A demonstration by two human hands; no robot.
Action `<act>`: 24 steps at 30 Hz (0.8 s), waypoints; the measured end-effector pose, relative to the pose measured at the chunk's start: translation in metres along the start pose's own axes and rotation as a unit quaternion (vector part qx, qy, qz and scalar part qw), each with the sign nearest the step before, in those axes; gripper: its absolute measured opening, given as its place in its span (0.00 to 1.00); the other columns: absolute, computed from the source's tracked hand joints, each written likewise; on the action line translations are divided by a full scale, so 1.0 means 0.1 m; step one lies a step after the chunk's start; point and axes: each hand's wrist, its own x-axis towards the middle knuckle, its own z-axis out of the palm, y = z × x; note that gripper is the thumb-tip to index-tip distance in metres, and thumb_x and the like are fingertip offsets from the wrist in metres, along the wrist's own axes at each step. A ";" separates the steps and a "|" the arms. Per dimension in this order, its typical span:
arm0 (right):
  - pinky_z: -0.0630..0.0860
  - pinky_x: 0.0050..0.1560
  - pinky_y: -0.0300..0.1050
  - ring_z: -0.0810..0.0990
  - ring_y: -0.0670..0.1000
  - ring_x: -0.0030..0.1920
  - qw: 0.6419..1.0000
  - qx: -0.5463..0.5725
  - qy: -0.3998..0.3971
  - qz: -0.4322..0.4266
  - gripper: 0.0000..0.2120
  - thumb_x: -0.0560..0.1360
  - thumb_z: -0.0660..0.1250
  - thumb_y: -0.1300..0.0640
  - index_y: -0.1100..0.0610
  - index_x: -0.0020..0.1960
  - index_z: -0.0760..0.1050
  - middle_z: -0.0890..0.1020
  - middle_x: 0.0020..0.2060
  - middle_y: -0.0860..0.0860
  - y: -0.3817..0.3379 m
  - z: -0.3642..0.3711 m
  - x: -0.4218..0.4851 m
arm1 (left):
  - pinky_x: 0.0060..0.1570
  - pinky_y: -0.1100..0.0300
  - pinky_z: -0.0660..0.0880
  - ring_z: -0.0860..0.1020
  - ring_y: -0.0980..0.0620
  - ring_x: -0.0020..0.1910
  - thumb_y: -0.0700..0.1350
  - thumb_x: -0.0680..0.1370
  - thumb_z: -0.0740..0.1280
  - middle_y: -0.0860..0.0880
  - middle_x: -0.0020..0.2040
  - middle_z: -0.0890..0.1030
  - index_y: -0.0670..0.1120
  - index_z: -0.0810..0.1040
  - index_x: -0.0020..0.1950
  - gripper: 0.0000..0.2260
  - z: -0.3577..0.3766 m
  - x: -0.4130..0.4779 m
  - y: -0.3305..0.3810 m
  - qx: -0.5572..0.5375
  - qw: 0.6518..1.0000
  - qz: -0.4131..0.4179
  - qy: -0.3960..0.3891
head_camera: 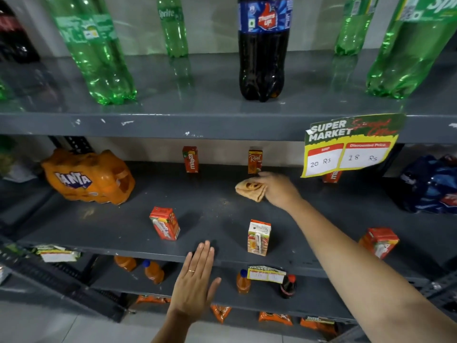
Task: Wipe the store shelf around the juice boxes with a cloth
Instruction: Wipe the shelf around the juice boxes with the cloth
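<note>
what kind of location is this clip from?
Most likely a small grocery or supermarket aisle. A paper tag reading "SUPER MARKET" with 20 Rs and 18 Rs prices hangs from a grey metal shelf stocked with juice boxes, and soda bottles stand above.

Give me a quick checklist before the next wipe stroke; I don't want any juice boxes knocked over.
1. Cloth gripped in right hand: ok.
2. Cloth down on the shelf: ok, it appears to touch.
3. Clearance from the Real box: not ok, the right hand sits right beside it.
4. Path toward the front: ok, open shelf lies between the front-left box and the front-middle box.
5. Left hand out of the way: ok, flat at the shelf's front edge.
6. Dirt left: not ok, specks show mid-shelf.
</note>
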 end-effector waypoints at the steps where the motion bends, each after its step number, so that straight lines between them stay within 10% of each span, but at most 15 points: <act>1: 0.71 0.66 0.58 0.70 0.59 0.69 0.999 -0.028 -0.043 0.008 0.17 0.79 0.57 0.49 0.39 0.66 0.72 0.71 0.71 0.50 0.00 0.17 0.15 | 0.72 0.49 0.53 0.52 0.48 0.77 0.59 0.82 0.48 0.44 0.78 0.57 0.43 0.54 0.78 0.29 -0.01 0.01 0.01 -0.002 1.000 0.000 -0.002; 4: 0.72 0.65 0.58 0.72 0.60 0.67 0.992 -0.037 -0.112 0.045 0.20 0.76 0.53 0.38 0.39 0.64 0.74 0.74 0.69 0.48 0.19 0.64 0.26 | 0.72 0.50 0.53 0.52 0.48 0.78 0.58 0.82 0.49 0.44 0.78 0.56 0.43 0.53 0.78 0.29 -0.02 0.01 0.03 -0.014 1.000 -0.008 0.002; 13: 0.77 0.59 0.52 0.81 0.51 0.57 0.990 0.027 -0.046 0.129 0.19 0.72 0.57 0.62 0.43 0.48 0.81 0.83 0.54 0.45 0.68 0.63 -1.01 | 0.72 0.50 0.51 0.52 0.48 0.77 0.59 0.82 0.48 0.44 0.78 0.57 0.43 0.54 0.78 0.29 0.02 -0.01 0.06 -0.014 0.999 -0.032 -0.011; 17: 0.67 0.70 0.43 0.72 0.42 0.66 0.995 -0.004 -0.038 0.094 0.27 0.71 0.58 0.70 0.43 0.57 0.81 0.70 0.66 0.34 0.51 0.45 -1.70 | 0.72 0.49 0.52 0.52 0.48 0.77 0.59 0.82 0.48 0.44 0.78 0.57 0.43 0.53 0.78 0.30 0.05 0.02 0.06 -0.015 0.999 -0.036 -0.010; 24: 0.67 0.69 0.43 0.71 0.45 0.69 0.975 0.017 -0.159 0.151 0.21 0.74 0.59 0.59 0.32 0.47 0.79 0.75 0.64 0.34 0.01 0.03 -2.39 | 0.73 0.51 0.50 0.51 0.47 0.77 0.59 0.82 0.47 0.45 0.79 0.48 0.43 0.46 0.79 0.30 0.09 -0.01 -0.12 0.003 0.999 0.040 0.003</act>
